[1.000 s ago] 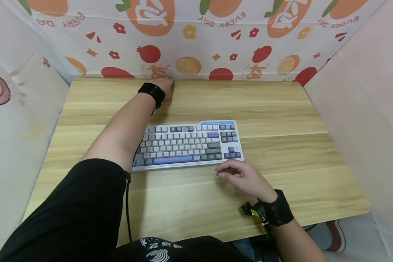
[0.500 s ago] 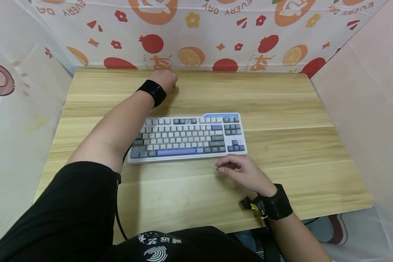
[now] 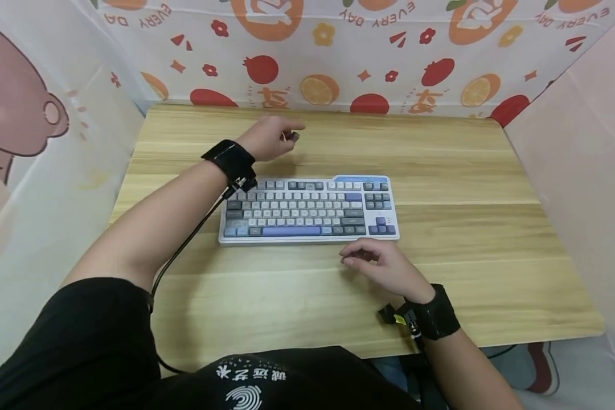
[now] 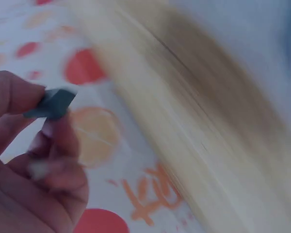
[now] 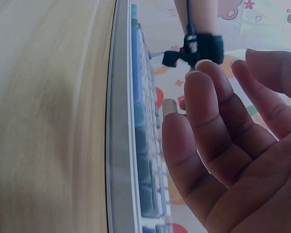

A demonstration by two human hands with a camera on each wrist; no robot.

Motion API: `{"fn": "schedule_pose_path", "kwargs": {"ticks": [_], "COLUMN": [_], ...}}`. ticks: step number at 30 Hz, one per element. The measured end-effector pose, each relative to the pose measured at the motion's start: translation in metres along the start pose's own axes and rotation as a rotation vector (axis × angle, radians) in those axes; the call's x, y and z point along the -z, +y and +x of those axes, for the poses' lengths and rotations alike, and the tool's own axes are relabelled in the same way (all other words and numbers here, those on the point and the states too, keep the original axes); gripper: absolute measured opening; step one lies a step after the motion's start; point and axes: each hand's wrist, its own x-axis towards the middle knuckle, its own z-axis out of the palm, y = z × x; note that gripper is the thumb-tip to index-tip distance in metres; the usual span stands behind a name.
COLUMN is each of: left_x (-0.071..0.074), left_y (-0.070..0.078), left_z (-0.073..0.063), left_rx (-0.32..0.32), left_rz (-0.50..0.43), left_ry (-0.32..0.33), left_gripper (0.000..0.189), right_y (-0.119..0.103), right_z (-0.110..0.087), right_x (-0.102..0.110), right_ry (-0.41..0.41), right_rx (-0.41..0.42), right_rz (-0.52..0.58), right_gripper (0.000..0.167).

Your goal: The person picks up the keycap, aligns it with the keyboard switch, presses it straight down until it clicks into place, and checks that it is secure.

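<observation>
A white keyboard (image 3: 307, 214) with grey, white and purple keys lies flat on the wooden table. My left hand (image 3: 270, 138) is above the table behind the keyboard's upper left part. Its thumb and fingers pinch a small dark grey keycap-like piece (image 4: 53, 103), blurred in the left wrist view; its exact kind is unclear. The wrist strap covers the keyboard's upper left corner. In front of the keyboard's lower right corner, my right hand (image 3: 376, 263) rests with loosely bent fingers and holds nothing. Its fingers (image 5: 203, 111) are close to the keyboard's front edge in the right wrist view.
A fruit-print cloth (image 3: 361, 74) hangs along the table's back edge. Pale sheets stand at both sides, the left one (image 3: 97, 154) with a pink bear. A black cable (image 3: 184, 247) runs from the left wrist along the forearm. The wooden table (image 3: 482, 239) extends to the right.
My left hand has come away from the table's back edge, toward the keyboard and to the right. The small dark piece between its fingers now shows. The right hand stays in place.
</observation>
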Motion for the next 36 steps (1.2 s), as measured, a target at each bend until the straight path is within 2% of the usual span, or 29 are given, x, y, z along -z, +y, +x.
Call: {"fn": "schedule_pose_path", "kwargs": {"ticks": [5, 8, 12, 17, 20, 23, 26, 31, 36], "left_x": [0.004, 0.000, -0.012, -0.032, -0.043, -0.052, -0.058, -0.067, -0.074], "left_y": [0.036, 0.055, 0.072, 0.085, 0.091, 0.095, 0.096, 0.096, 0.097], "left_z": [-0.038, -0.059, -0.084, -0.107, -0.116, -0.123, -0.128, -0.136, -0.146], "left_rx": [0.011, -0.018, -0.074, -0.171, -0.202, -0.237, -0.301, -0.402, -0.430], "left_rz": [-0.395, -0.558, -0.654, -0.680, -0.636, -0.544, -0.438, -0.193, 0.055], "left_ry": [-0.005, 0.035, 0.108, 0.188, 0.231, 0.268, 0.315, 0.398, 0.419], "left_gripper": [0.035, 0.030, 0.031, 0.029, 0.028, 0.028, 0.026, 0.019, 0.016], "right_y": [-0.001, -0.004, -0.014, -0.029, -0.035, -0.037, -0.038, -0.032, -0.027], "right_z": [0.010, 0.018, 0.033, 0.047, 0.053, 0.058, 0.062, 0.068, 0.075], "right_x": [0.004, 0.006, 0.008, 0.006, 0.003, -0.001, -0.005, -0.012, -0.021], "right_ry": [-0.007, 0.023, 0.107, 0.227, 0.261, 0.277, 0.274, 0.222, 0.160], "right_rx": [0.025, 0.073, 0.178, 0.268, 0.284, 0.292, 0.286, 0.255, 0.235], "right_rz": [-0.018, -0.023, 0.036, 0.140, 0.200, 0.214, 0.202, 0.172, 0.112], "right_gripper": [0.016, 0.016, 0.024, 0.040, 0.041, 0.037, 0.029, 0.025, 0.025]}}
